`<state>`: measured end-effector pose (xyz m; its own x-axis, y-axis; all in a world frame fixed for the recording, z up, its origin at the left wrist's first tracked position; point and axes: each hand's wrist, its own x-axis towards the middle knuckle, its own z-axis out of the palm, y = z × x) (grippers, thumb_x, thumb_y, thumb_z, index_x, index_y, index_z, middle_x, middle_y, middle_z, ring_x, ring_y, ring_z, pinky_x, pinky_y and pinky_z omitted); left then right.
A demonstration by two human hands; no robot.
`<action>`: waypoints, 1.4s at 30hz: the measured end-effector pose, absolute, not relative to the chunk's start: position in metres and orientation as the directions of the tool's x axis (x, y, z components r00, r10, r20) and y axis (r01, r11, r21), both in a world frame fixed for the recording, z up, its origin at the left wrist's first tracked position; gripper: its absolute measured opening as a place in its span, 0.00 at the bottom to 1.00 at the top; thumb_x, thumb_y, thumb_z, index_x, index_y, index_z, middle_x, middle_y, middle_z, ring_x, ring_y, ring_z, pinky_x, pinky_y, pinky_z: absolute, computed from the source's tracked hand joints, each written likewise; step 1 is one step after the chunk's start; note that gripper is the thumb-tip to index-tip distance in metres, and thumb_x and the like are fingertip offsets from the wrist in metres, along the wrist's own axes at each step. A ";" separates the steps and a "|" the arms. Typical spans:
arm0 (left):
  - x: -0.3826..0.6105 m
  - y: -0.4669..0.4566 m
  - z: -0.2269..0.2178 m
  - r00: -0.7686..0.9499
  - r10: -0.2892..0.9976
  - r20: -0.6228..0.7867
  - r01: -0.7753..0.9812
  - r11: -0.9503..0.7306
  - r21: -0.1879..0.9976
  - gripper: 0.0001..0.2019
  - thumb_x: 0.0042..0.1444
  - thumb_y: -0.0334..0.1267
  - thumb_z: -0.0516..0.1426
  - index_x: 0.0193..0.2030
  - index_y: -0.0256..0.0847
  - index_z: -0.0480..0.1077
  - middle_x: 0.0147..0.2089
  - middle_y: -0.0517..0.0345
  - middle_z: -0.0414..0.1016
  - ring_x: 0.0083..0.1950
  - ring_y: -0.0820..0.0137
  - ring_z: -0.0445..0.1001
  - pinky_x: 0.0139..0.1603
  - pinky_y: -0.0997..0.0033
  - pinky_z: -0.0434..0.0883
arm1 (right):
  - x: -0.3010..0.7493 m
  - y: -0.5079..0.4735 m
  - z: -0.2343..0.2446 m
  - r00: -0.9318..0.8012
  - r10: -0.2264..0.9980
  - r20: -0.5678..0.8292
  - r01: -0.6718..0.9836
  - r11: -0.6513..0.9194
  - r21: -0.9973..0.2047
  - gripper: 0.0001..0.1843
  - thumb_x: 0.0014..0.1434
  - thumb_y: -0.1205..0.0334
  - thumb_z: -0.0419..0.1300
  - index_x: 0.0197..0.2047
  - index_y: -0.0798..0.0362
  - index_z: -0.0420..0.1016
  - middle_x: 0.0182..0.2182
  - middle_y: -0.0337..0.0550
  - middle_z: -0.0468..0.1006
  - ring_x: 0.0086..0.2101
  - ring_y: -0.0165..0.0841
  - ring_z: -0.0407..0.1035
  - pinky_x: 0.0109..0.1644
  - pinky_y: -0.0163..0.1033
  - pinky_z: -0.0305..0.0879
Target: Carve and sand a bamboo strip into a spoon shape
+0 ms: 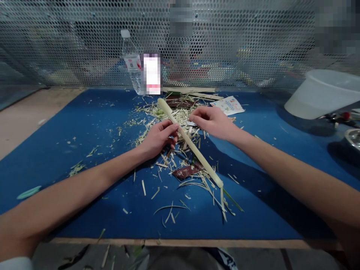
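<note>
A long, pale peeled stick (199,154), like bamboo, lies at a slant across the view. Its rounded far end points up and to the left, and thin fibres hang from its near end. My left hand (161,138) is closed round its upper half, thumb on top. Just right of the stick, my right hand (212,119) is curled with the fingertips together. A small flat grey-white piece (191,123) shows beneath those fingertips; its kind and whether it is gripped are unclear. Pale shavings (180,112) are heaped under and behind both hands.
A blue mat (107,210) covers the table. Brown pieces (187,171), strips (194,90) and a printed packet (229,105) lie on it. A bottle (132,63) and phone (152,74) stand before a perforated metal screen (92,41). A white tub (317,93) is right, a metal bowl (353,138) nearer.
</note>
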<state>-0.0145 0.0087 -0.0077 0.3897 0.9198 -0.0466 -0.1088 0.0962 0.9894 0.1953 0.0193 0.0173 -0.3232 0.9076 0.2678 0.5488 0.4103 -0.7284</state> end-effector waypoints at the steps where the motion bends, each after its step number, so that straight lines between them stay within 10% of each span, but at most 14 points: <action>1: -0.014 0.009 -0.008 0.386 0.921 -0.052 -0.120 0.106 0.987 0.07 0.60 0.39 0.60 0.34 0.40 0.71 0.25 0.61 0.69 0.24 0.76 0.69 0.20 0.76 0.66 | 0.195 0.017 0.018 -0.374 0.897 0.237 0.568 0.423 -0.706 0.15 0.64 0.51 0.55 0.35 0.53 0.74 0.23 0.35 0.68 0.25 0.28 0.59 0.29 0.37 0.54; 8: -0.011 0.010 -0.005 0.310 0.950 -0.033 -0.250 0.115 0.961 0.07 0.60 0.39 0.60 0.35 0.42 0.67 0.29 0.61 0.72 0.27 0.74 0.73 0.21 0.76 0.67 | 0.217 0.020 0.025 -0.549 0.801 0.239 0.815 0.576 -0.057 0.17 0.64 0.53 0.52 0.49 0.51 0.76 0.43 0.51 0.78 0.41 0.41 0.70 0.37 0.42 0.60; 13: -0.013 0.016 -0.005 0.201 0.976 -0.083 -0.315 0.145 0.938 0.09 0.64 0.41 0.56 0.34 0.42 0.66 0.27 0.60 0.71 0.23 0.74 0.71 0.20 0.74 0.66 | 0.244 0.036 0.014 -0.498 0.866 0.043 0.852 0.479 0.213 0.18 0.61 0.54 0.53 0.48 0.53 0.76 0.35 0.52 0.78 0.34 0.42 0.71 0.34 0.45 0.60; 18: -0.015 0.019 0.004 0.162 0.974 -0.157 -0.333 0.204 0.921 0.07 0.66 0.37 0.52 0.42 0.39 0.70 0.26 0.61 0.68 0.23 0.75 0.72 0.24 0.73 0.70 | 0.237 0.037 0.009 -0.533 0.846 0.022 0.837 0.523 0.161 0.18 0.66 0.56 0.48 0.47 0.55 0.75 0.39 0.54 0.77 0.34 0.42 0.71 0.36 0.46 0.63; 22: -0.015 0.017 0.009 0.225 0.960 -0.165 -0.313 0.232 0.921 0.09 0.68 0.40 0.52 0.49 0.42 0.69 0.23 0.66 0.62 0.16 0.79 0.63 0.16 0.77 0.60 | 0.216 0.024 0.006 -0.462 0.832 0.307 0.854 0.510 -0.098 0.25 0.71 0.53 0.40 0.61 0.57 0.64 0.50 0.60 0.71 0.40 0.44 0.71 0.40 0.48 0.67; 30: -0.019 0.022 -0.005 0.279 0.937 -0.212 -0.221 0.278 0.935 0.08 0.62 0.36 0.54 0.31 0.40 0.69 0.21 0.62 0.62 0.14 0.81 0.57 0.13 0.77 0.49 | 0.182 -0.004 -0.024 -0.518 0.720 0.462 0.732 0.652 -0.196 0.23 0.72 0.56 0.41 0.66 0.51 0.56 0.54 0.56 0.68 0.43 0.41 0.69 0.35 0.43 0.67; 42: -0.019 0.018 -0.001 0.382 0.893 -0.236 -0.302 0.362 0.882 0.07 0.52 0.25 0.62 0.37 0.36 0.72 0.28 0.59 0.70 0.29 0.77 0.71 0.31 0.78 0.72 | 0.184 -0.001 -0.026 -0.396 0.792 0.464 0.784 0.555 -0.278 0.23 0.71 0.52 0.43 0.61 0.54 0.64 0.53 0.56 0.71 0.44 0.40 0.71 0.34 0.41 0.63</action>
<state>-0.0187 0.0175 -0.0009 0.3823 0.8933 -0.2364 -0.3017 0.3625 0.8818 0.1839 -0.0007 -0.0257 -0.3959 0.7923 0.4643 0.7843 0.5547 -0.2777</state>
